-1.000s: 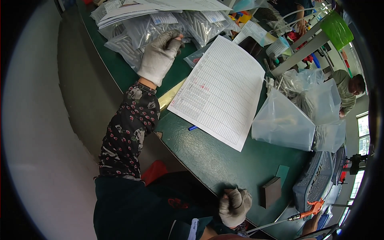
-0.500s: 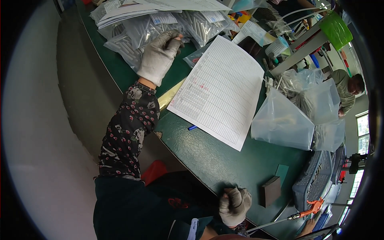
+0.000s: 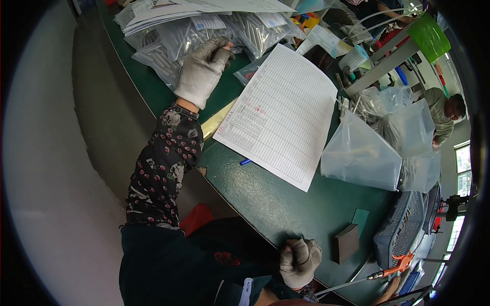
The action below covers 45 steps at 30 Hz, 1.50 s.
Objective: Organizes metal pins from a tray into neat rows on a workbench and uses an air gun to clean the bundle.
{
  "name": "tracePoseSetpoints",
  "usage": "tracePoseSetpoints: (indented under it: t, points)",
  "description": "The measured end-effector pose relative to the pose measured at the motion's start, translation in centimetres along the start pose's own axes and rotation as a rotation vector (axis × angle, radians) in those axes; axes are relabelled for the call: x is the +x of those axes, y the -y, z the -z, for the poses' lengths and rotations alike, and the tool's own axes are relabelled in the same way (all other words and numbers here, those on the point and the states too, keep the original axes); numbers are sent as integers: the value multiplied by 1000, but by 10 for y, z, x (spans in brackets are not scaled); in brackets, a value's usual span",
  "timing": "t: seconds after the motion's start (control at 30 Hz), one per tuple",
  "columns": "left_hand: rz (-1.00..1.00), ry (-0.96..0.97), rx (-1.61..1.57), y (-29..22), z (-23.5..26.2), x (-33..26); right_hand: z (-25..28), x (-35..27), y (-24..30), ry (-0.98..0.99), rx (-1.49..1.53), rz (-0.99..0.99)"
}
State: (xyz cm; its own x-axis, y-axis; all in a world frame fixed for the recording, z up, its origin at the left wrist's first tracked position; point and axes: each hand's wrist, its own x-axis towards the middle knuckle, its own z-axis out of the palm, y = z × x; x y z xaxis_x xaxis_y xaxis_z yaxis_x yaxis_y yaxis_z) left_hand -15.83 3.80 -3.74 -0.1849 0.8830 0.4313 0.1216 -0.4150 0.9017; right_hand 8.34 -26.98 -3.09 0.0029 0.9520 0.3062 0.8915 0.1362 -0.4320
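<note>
At eleven o'clock, the left hand [image 3: 203, 70] is curled on clear bags [image 3: 194, 35], fingertips hidden; at five, the right hand [image 3: 299, 262] is fisted on the table [image 3: 286, 204] edge.

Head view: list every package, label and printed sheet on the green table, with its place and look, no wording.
Ruled sheet: white, rectangular, table centre.
Clear bags of grey parts: far left, under the gloved left hand.
White labels: on those bags.
Paper stack: white, far edge.
Cloudy plastic bags: right of the sheet.
</note>
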Motion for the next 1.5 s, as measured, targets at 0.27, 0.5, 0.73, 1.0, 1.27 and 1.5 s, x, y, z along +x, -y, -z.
tracePoseSetpoints:
  t: [0.27,0.5,0.73,1.0,1.27,1.5]
  points:
    - [8,2,-28,1,-1,-1,0,1,-1,-5,14,21]
    - [10,6,-2,2,1,1,-2,0,-1,-22,6,22]
    - [7,3,-30,2,0,0,-1,-1,-1,-23,7,16]
    - [18,4,-17,2,0,0,0,0,-2,-5,22,12]
    - [-7,3,2,4,2,1,-1,0,0,0,7,15]
    - [-3,0,3,3,2,1,-1,0,-1,-5,24,13]
